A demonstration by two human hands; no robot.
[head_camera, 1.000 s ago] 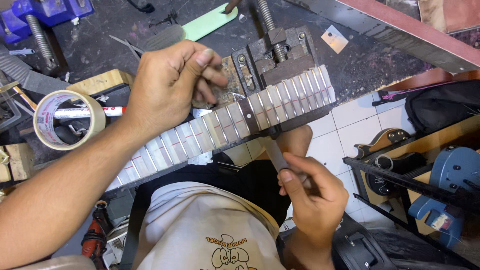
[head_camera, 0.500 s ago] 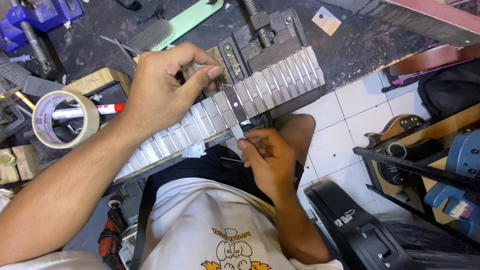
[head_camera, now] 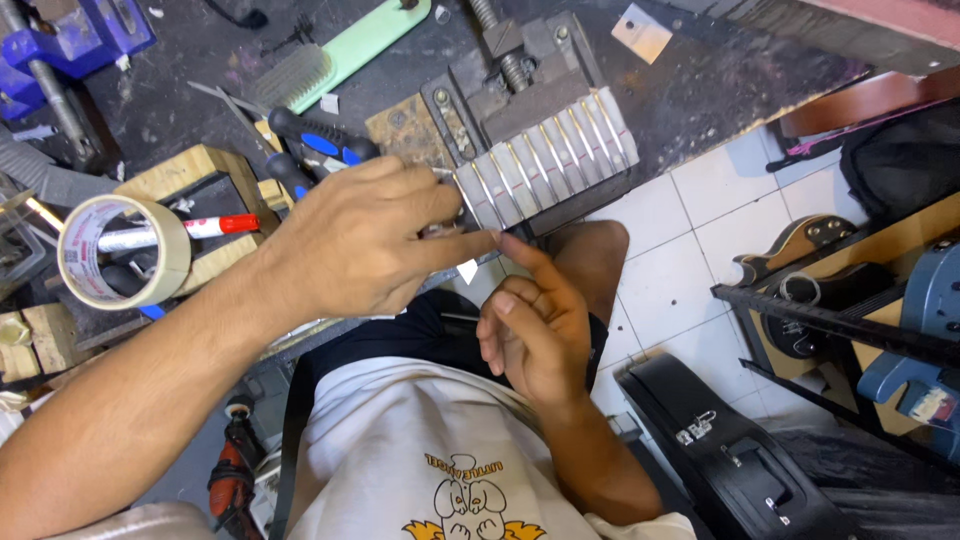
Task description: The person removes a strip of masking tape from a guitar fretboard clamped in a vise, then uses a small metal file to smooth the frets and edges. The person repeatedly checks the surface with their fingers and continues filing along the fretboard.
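Head view: a fretboard (head_camera: 545,165), masked with pale tape between its metal frets, lies across the near edge of the dark bench (head_camera: 700,75). Behind it, touching, stands a grey steel vise (head_camera: 520,75).

The left hand (head_camera: 365,240) lies flat over the fretboard's left part, fingers together and pointing right, the forefinger stretched along the fretboard's near edge. It presses down and grips nothing that shows. The right hand (head_camera: 530,325) comes up from below the fretboard, forefinger out, its tip meeting the left forefinger's tip at the fretboard's near edge; the other fingers are loosely curled. Whether it pinches anything between them I cannot tell. A small white scrap (head_camera: 467,270) shows just below the fretboard, between the two hands.

Left of the fretboard, partly under the left hand, lie tools with black and blue handles (head_camera: 310,145). Farther left, well apart, a roll of masking tape (head_camera: 120,250) stands on wooden blocks (head_camera: 180,175), a red-capped marker (head_camera: 205,228) poking through it. Beyond the fretboard, on the bench's far part, lies a pale green brush (head_camera: 340,55); a blue vise (head_camera: 70,40) sits in the far left corner.

Below the fretboard is white tiled floor (head_camera: 700,220). A black case (head_camera: 730,450) lies on it to the lower right, and a guitar body (head_camera: 800,240) rests to the right.
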